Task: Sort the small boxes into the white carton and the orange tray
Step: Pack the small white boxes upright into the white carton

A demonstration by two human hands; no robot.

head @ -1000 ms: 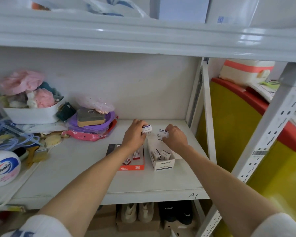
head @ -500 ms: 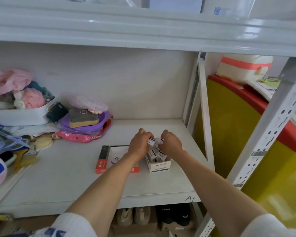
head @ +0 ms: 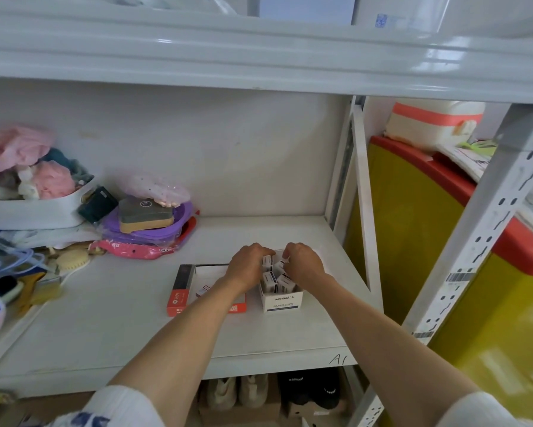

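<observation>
The white carton [head: 283, 302], printed "paper clips", stands on the shelf right of centre with several small white boxes [head: 269, 281] upright inside. Directly left of it lies the shallow orange tray [head: 181, 289], with one small box [head: 203, 290] showing in it beside my forearm. My left hand [head: 246, 266] and my right hand [head: 303, 262] both reach into the back of the carton, fingers curled on small boxes [head: 276, 264] there. Each hand pinches a box, though the fingertips hide most of it.
The white shelf board [head: 105, 318] runs left to a pink packet [head: 142, 249], a purple basin with a brush [head: 148, 215] and a white basket of cloths [head: 34, 208]. A metal upright [head: 474, 229] and a yellow bin [head: 419, 229] stand at the right. Shoes sit below.
Both hands came down and together, carrying the small boxes from above the shelf into the back of the white carton. The camera view shifted slightly left and down.
</observation>
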